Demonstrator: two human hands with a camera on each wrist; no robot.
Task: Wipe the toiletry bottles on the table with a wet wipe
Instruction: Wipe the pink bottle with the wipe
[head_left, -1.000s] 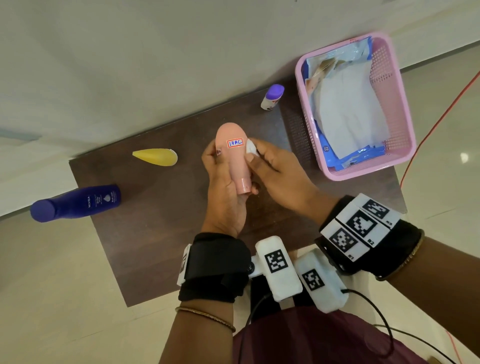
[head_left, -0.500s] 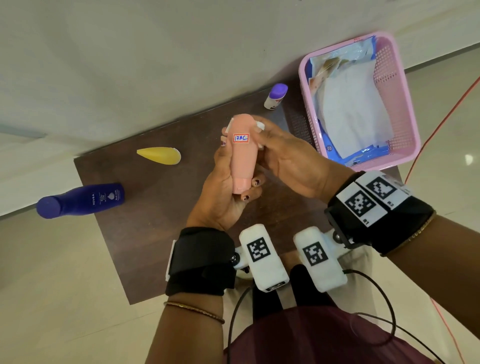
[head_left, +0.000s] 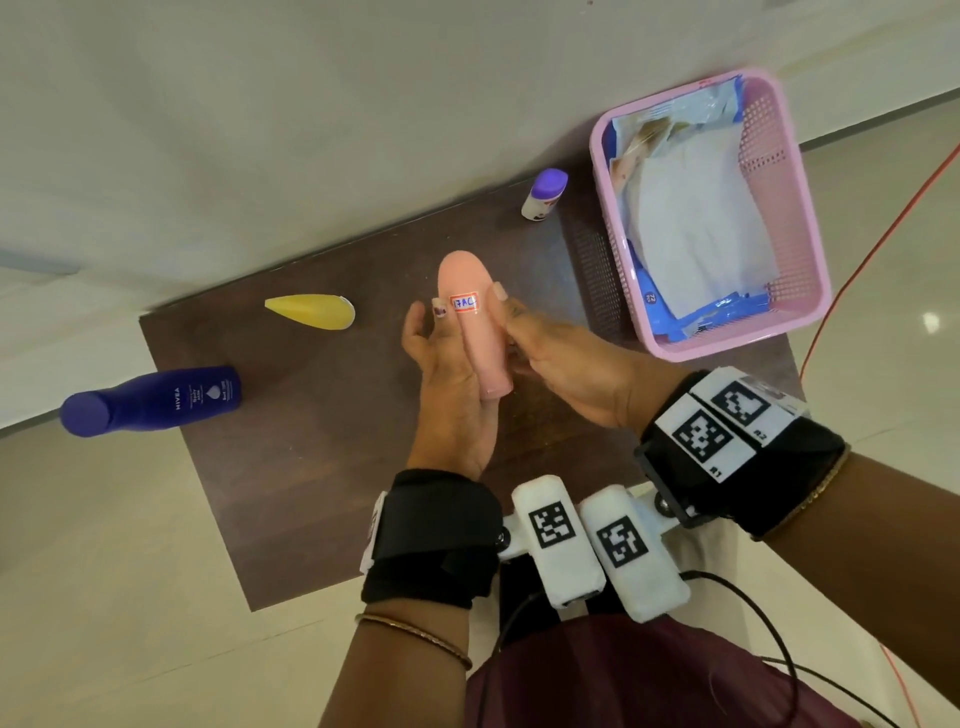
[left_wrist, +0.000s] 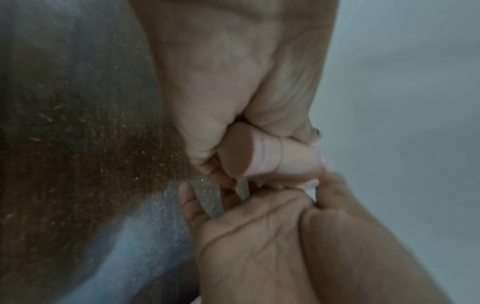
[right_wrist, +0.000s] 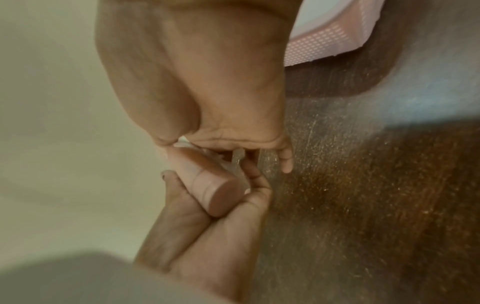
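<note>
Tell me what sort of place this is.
Probably a room in a home, set up for recording. A small dark wooden table stands against a plain pale wall on a glossy tiled floor. It holds toiletries, such as a blue lotion bottle, and a pink basket of wipes.

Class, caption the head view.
Both hands, left and right, hold a peach plastic bottle over the dark wooden table.

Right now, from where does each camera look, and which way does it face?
Head: from above, down at the table; both hands and forearms show.
Left wrist: along the left hand toward the pink bottle.
Right wrist: along the right hand toward the bottle's cap end; pink basket behind.
All three share the bottle and both hands.
</note>
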